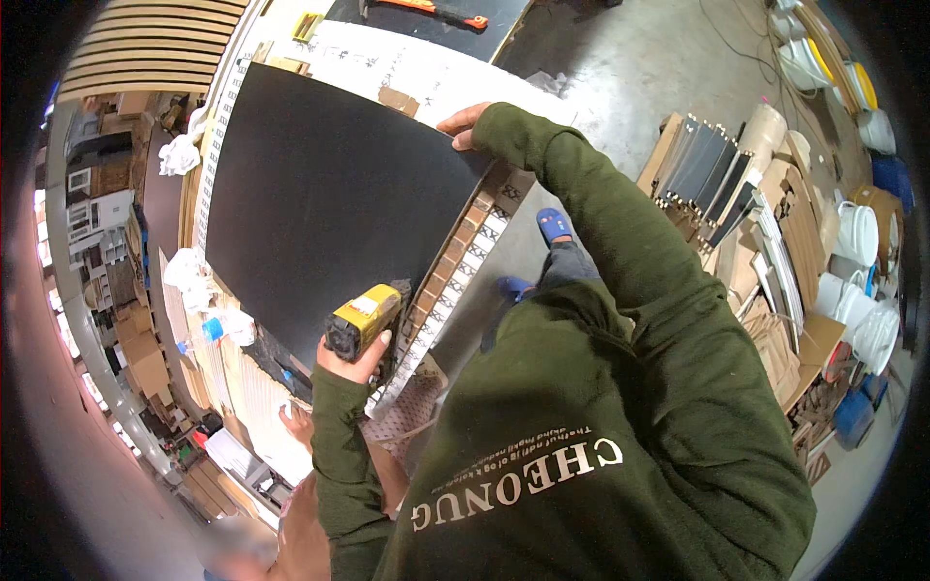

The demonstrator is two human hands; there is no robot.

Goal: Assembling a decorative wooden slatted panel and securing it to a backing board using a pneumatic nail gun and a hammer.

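Note:
A large black panel (334,184) lies flat on a stack of patterned-edge boards (463,250). My left hand (354,360) is closed around a yellow and black power tool (366,312) at the panel's near edge. The tool's working end is hidden from view. At the panel's far right corner, my right hand (463,127) rests with its fingers stretched onto the edge, holding no tool. A brown scrap (398,101) lies beside the panel's far edge.
A co-worker's hand (296,423) is close to my left forearm. An orange-handled hammer (426,8) lies on another dark panel at the back. Bundled strips (705,169) and white buckets (856,232) stand right; a plastic bottle (205,332) lies left.

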